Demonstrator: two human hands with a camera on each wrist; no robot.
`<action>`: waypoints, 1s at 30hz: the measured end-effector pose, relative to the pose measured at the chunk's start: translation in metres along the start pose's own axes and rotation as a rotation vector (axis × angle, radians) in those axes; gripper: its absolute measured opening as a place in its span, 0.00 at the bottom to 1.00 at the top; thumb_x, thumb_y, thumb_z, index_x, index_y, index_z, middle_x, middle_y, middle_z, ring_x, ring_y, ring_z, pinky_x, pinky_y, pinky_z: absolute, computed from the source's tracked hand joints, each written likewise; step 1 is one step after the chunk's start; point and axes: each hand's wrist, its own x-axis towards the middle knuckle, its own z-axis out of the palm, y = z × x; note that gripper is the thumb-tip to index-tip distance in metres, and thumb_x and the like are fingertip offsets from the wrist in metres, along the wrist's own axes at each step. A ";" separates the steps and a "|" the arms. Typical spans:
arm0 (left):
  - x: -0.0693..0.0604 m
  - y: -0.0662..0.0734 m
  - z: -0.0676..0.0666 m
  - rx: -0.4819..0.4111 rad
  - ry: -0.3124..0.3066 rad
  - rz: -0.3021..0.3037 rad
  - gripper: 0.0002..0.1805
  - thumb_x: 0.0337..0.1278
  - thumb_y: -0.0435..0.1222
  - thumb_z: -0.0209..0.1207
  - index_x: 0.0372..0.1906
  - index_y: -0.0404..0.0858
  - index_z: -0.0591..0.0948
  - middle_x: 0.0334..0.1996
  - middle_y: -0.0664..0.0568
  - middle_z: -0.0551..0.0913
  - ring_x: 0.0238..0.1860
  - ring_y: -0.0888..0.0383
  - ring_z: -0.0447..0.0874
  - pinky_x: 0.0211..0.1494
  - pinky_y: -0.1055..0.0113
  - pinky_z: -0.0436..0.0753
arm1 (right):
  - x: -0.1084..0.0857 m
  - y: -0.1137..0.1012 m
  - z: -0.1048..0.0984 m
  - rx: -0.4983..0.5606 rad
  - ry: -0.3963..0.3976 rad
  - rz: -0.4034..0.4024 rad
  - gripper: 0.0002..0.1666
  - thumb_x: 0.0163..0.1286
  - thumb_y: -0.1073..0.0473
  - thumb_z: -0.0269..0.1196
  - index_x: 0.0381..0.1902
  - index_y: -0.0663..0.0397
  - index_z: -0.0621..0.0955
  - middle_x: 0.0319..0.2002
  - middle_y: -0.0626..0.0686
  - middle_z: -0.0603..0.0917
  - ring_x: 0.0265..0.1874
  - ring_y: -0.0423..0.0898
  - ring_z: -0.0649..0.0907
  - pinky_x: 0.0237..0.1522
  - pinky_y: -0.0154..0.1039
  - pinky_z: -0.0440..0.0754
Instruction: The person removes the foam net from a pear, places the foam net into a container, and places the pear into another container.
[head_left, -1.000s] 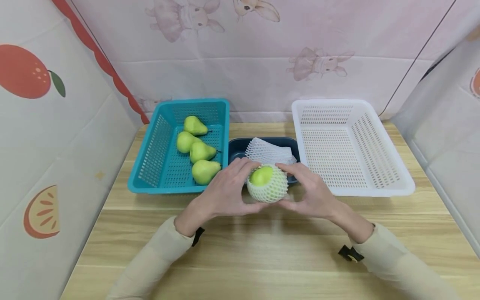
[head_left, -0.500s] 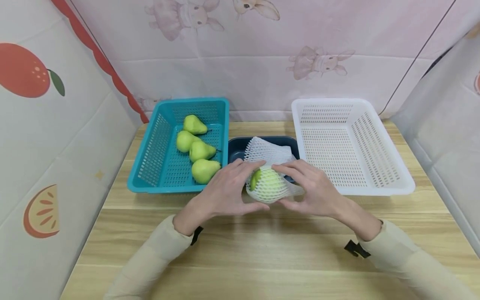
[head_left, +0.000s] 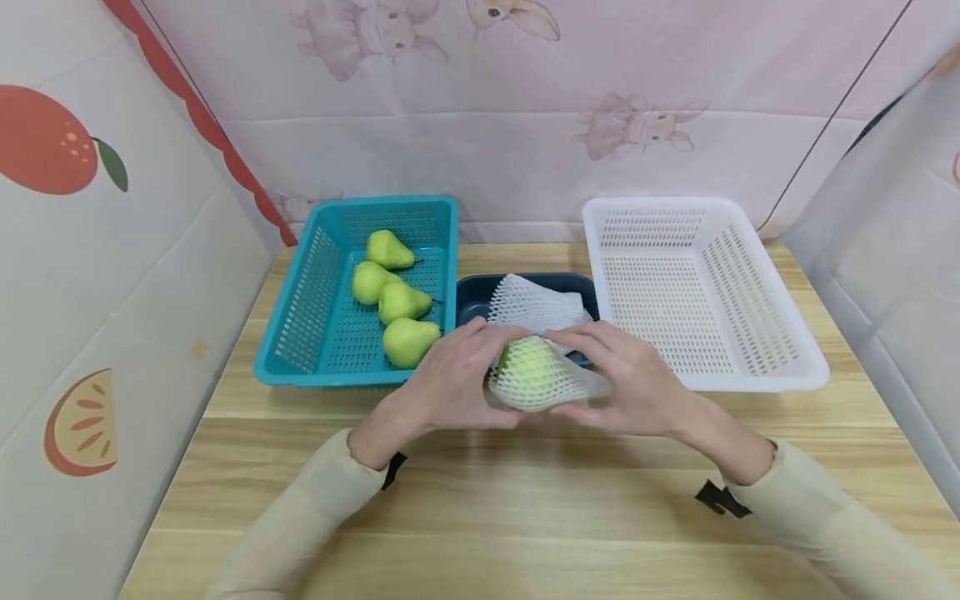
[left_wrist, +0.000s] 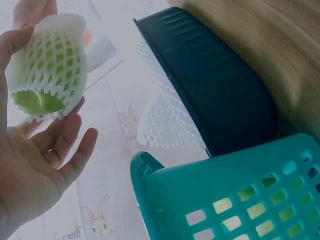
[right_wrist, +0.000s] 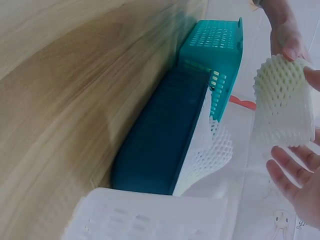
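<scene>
A green pear in a white foam net sleeve is held between both hands above the table. My left hand grips its left side, thumb on one side and fingers on the other. My right hand holds the sleeve's loose end, which extends to the right beyond the fruit. In the left wrist view, green skin of the pear shows bare at the sleeve's opening. The right wrist view has the sleeve hanging between thumb and fingers. Several pears lie in the teal basket.
Behind the hands stands a dark blue tray with white foam net sleeves in it. A white basket is to its right, the teal one to its left. All stand on a wooden table against a printed cloth backdrop.
The pear has turned, so its bare green end now faces left. The sleeve's loose end has come into sight at the right, and my right forearm has shifted slightly right.
</scene>
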 end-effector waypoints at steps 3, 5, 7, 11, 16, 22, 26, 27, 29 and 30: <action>-0.001 0.000 0.000 0.003 0.024 0.013 0.51 0.33 0.58 0.83 0.66 0.41 0.78 0.55 0.52 0.89 0.44 0.58 0.79 0.46 0.67 0.84 | -0.001 0.000 -0.006 0.014 -0.021 0.045 0.50 0.61 0.28 0.73 0.68 0.57 0.79 0.58 0.55 0.86 0.56 0.51 0.87 0.56 0.51 0.90; -0.002 -0.001 0.000 0.003 0.036 0.020 0.52 0.32 0.58 0.84 0.66 0.41 0.77 0.55 0.52 0.89 0.45 0.58 0.79 0.47 0.67 0.84 | -0.002 0.001 -0.010 0.016 -0.042 0.081 0.51 0.59 0.27 0.74 0.69 0.55 0.78 0.60 0.55 0.86 0.58 0.52 0.87 0.57 0.52 0.89; -0.003 -0.001 0.001 0.004 0.048 0.027 0.52 0.31 0.57 0.85 0.66 0.41 0.77 0.55 0.52 0.88 0.46 0.57 0.79 0.48 0.66 0.84 | -0.003 0.000 -0.013 0.013 -0.065 0.114 0.52 0.58 0.27 0.74 0.69 0.54 0.78 0.62 0.55 0.86 0.60 0.53 0.86 0.58 0.54 0.89; -0.004 -0.001 0.004 0.018 0.077 0.051 0.52 0.29 0.55 0.86 0.65 0.39 0.77 0.55 0.51 0.88 0.46 0.57 0.80 0.49 0.66 0.85 | -0.002 -0.002 -0.015 0.023 -0.115 0.180 0.53 0.58 0.26 0.74 0.71 0.52 0.76 0.64 0.54 0.85 0.57 0.50 0.88 0.56 0.54 0.89; -0.004 -0.002 0.008 0.068 0.115 0.087 0.52 0.30 0.56 0.86 0.64 0.38 0.77 0.54 0.50 0.88 0.45 0.57 0.80 0.47 0.67 0.84 | -0.001 -0.005 -0.012 0.053 -0.181 0.262 0.54 0.55 0.30 0.77 0.73 0.49 0.75 0.63 0.51 0.86 0.53 0.47 0.88 0.53 0.53 0.88; -0.004 -0.001 0.012 0.097 0.140 0.104 0.51 0.32 0.57 0.85 0.64 0.38 0.77 0.53 0.50 0.88 0.45 0.56 0.81 0.47 0.67 0.85 | 0.003 -0.009 -0.003 0.071 -0.208 0.294 0.55 0.53 0.33 0.79 0.73 0.50 0.75 0.64 0.51 0.86 0.57 0.48 0.87 0.56 0.53 0.88; -0.004 0.001 0.015 0.100 0.149 0.118 0.51 0.34 0.58 0.84 0.65 0.38 0.78 0.54 0.50 0.88 0.49 0.56 0.83 0.52 0.65 0.87 | 0.005 -0.012 0.003 0.086 -0.207 0.294 0.55 0.53 0.33 0.79 0.73 0.49 0.75 0.64 0.50 0.85 0.57 0.48 0.87 0.54 0.51 0.89; -0.004 0.001 0.015 0.100 0.149 0.118 0.51 0.35 0.58 0.84 0.65 0.37 0.78 0.54 0.50 0.88 0.49 0.56 0.83 0.53 0.65 0.87 | 0.006 -0.013 0.003 0.089 -0.202 0.294 0.54 0.52 0.33 0.79 0.72 0.49 0.75 0.64 0.50 0.86 0.56 0.47 0.87 0.53 0.51 0.89; -0.004 0.001 0.017 0.105 0.148 0.119 0.51 0.35 0.59 0.83 0.65 0.37 0.77 0.54 0.49 0.88 0.50 0.56 0.84 0.54 0.65 0.87 | 0.007 -0.013 0.005 0.084 -0.192 0.294 0.54 0.51 0.34 0.80 0.71 0.49 0.75 0.63 0.50 0.86 0.55 0.47 0.88 0.52 0.50 0.89; -0.004 0.000 0.017 0.108 0.145 0.119 0.51 0.35 0.59 0.83 0.65 0.37 0.77 0.54 0.49 0.88 0.50 0.56 0.84 0.54 0.65 0.87 | 0.007 -0.013 0.006 0.080 -0.187 0.294 0.53 0.50 0.35 0.80 0.70 0.49 0.76 0.62 0.50 0.86 0.55 0.48 0.88 0.52 0.50 0.89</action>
